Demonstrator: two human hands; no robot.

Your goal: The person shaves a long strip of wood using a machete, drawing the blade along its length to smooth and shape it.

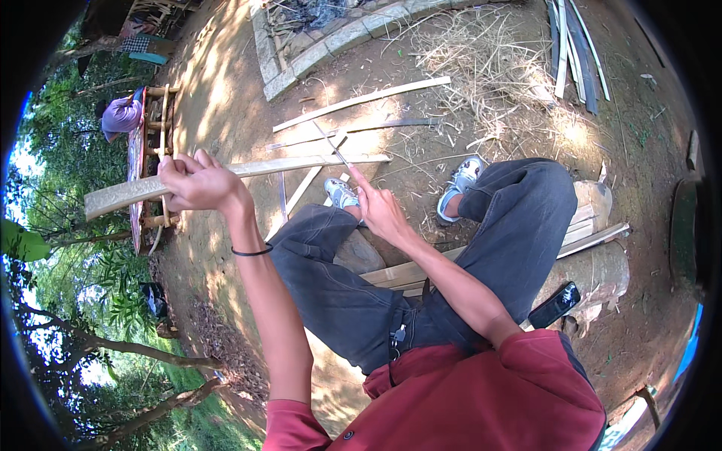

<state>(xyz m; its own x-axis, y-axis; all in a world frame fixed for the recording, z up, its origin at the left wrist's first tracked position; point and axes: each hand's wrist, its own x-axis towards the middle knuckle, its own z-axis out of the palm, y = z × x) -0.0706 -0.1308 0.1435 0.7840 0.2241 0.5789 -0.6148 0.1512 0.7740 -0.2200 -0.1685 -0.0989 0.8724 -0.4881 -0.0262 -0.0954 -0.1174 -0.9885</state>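
Observation:
My left hand (199, 182) is closed around a long, pale bamboo strip (282, 165), which reaches out on both sides of the fist. Its wider end points left, and its thin end lies over the ground near my feet. In my right hand (382, 214) is a knife, gripped with the index finger stretched along it; the palm hides most of the handle. The narrow knife blade (329, 140) crosses the strip near its thin end and appears to touch it.
Several split strips (361, 104) lie ahead, beside a heap of shavings (489, 60). Farther off is a stone-edged ash pit (323, 54). A phone (556, 304) rests by the log (602, 274) at my right. At far left, a person in purple (122, 116) is at a bamboo bench (156, 128).

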